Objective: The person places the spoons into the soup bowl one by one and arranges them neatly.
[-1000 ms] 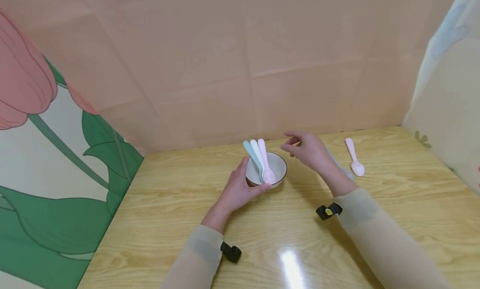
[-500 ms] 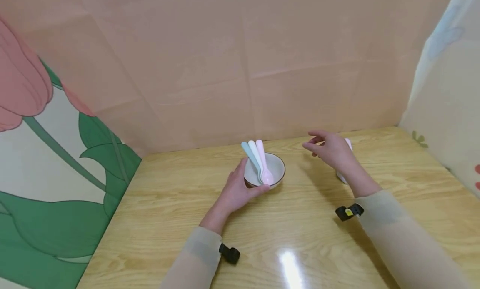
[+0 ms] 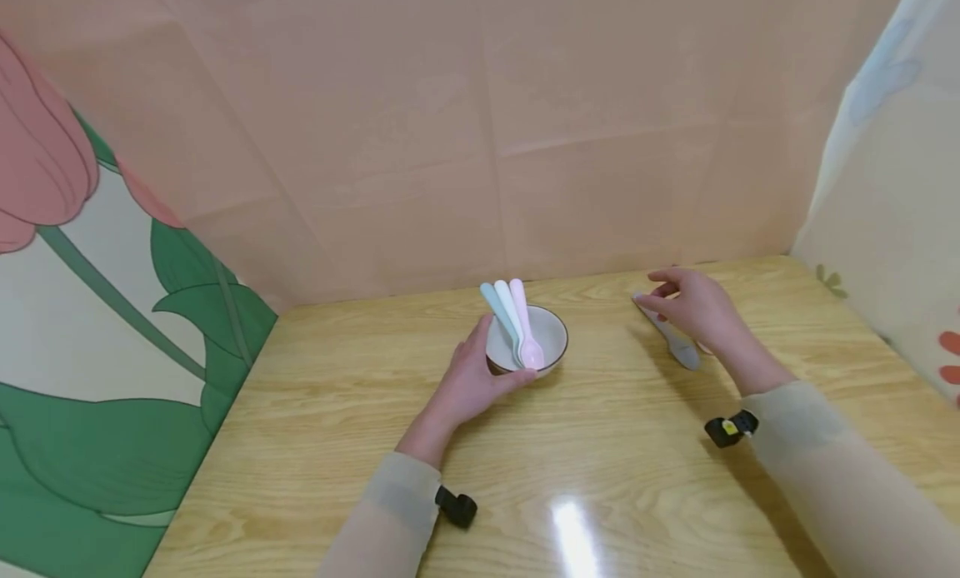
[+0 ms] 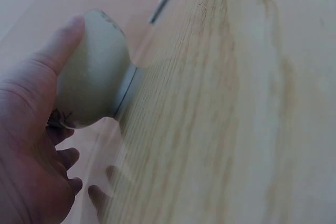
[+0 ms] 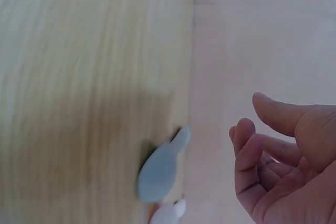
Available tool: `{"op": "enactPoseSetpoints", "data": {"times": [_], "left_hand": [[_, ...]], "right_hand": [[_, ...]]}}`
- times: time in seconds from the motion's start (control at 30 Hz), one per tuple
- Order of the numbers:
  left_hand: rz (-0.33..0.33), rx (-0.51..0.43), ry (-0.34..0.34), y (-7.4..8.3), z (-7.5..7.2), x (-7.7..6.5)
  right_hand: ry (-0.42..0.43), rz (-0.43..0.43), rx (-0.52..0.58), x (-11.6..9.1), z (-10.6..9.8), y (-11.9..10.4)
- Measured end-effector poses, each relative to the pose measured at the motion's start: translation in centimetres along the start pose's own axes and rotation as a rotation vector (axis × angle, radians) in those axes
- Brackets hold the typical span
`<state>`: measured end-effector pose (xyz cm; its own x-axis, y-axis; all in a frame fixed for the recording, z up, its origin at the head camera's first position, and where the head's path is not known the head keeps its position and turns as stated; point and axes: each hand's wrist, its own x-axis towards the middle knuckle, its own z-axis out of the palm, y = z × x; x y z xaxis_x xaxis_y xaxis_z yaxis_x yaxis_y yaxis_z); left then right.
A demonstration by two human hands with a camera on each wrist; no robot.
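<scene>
My left hand [image 3: 474,385] grips the side of a white bowl [image 3: 551,335] with a dark rim, thumb at the near edge. Inside lean a blue spoon [image 3: 491,296], a white spoon [image 3: 504,296] and a pink spoon [image 3: 529,345], handles over the far rim. The left wrist view shows the bowl's pale outer wall [image 4: 97,77] against the thumb. My right hand [image 3: 703,311] hovers over a grey-blue spoon [image 3: 684,351], fingers loosely bent and holding nothing. In the right wrist view, that hand is apart from this spoon and a second, pink spoon [image 5: 166,214], mostly hidden in the head view.
The wood-grain table [image 3: 345,445] reaches back to a pinkish cloth wall [image 3: 390,186]. On the left stands a panel with a tulip print [image 3: 67,311], and a pale panel [image 3: 892,228] borders the right side.
The right hand has moved right, away from the bowl, to above the loose spoons, covering most of the pink one. The left hand keeps its grip on the bowl.
</scene>
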<state>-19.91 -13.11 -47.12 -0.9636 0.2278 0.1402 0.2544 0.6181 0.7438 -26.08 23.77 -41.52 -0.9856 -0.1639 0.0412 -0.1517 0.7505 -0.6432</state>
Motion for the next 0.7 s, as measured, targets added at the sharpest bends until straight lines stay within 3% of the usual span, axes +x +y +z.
{"op": "enactPoseSetpoints", "data": {"times": [0.7], "left_hand": [[0.019,-0.024,-0.003,0.1,0.0,0.0]], "right_hand": [[-0.058,0.045,-0.097,1.1,0.7,3.7]]}}
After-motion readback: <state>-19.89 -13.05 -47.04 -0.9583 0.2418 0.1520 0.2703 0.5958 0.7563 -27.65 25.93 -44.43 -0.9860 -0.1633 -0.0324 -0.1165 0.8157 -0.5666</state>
